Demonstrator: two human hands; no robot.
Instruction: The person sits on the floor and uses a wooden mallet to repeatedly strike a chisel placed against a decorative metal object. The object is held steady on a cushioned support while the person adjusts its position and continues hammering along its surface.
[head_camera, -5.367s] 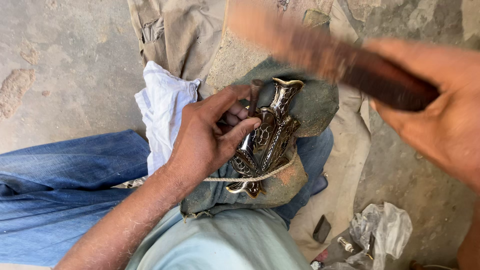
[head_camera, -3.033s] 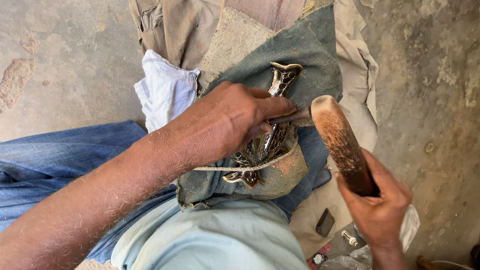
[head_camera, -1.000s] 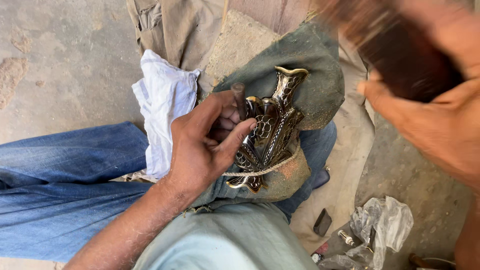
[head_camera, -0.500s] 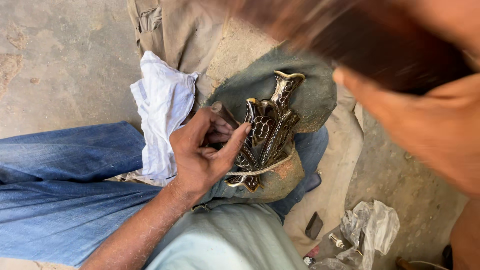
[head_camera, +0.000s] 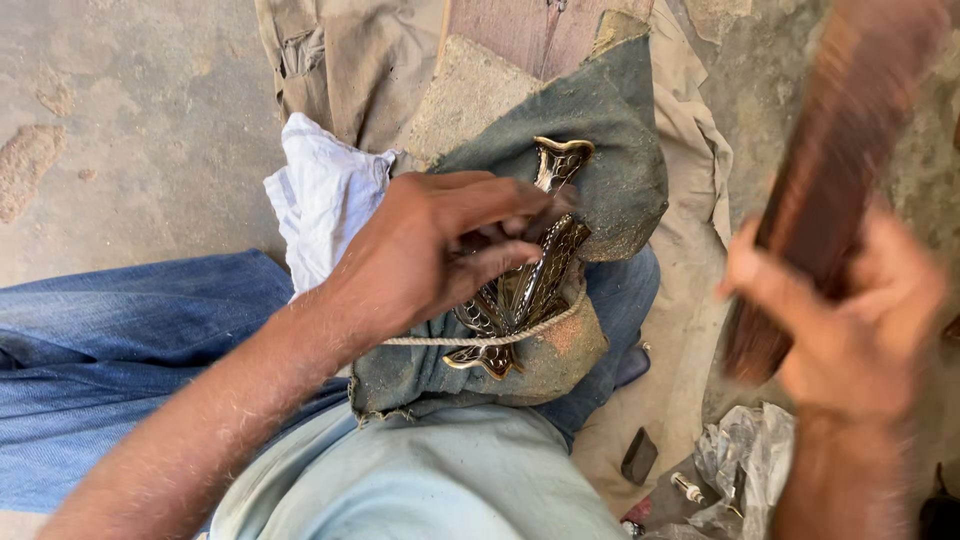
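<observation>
Half a second ago my right hand (head_camera: 850, 310) was raised high and close to the camera; now it has dropped to the right edge of the view, closed around the lower part of a dark wooden stick (head_camera: 830, 170) that slants up and away, blurred. My left hand (head_camera: 430, 255) has slid further over the work too: before, the fingers curled beside the metal piece, now they lie across its middle, pressing it down, fingers bent and closed on it.

The ornate metal piece (head_camera: 530, 280), brass-coloured with dark patterned panels, lies on a dusty grey-green cloth (head_camera: 620, 170) draped over my knee. A thin pale cord (head_camera: 470, 341) runs across its lower end and over the cloth. The top of the piece shows past my fingertips; its middle is hidden under them.

Just left of my hand sits a crumpled white rag (head_camera: 320, 195) on my blue jeans (head_camera: 110, 350). Beyond the knee is a khaki garment (head_camera: 350, 60) spread on the concrete floor (head_camera: 120, 120). At the lower right, near my right wrist, lie a crinkled clear plastic bag (head_camera: 745, 455) and a small dark block (head_camera: 640, 455).
</observation>
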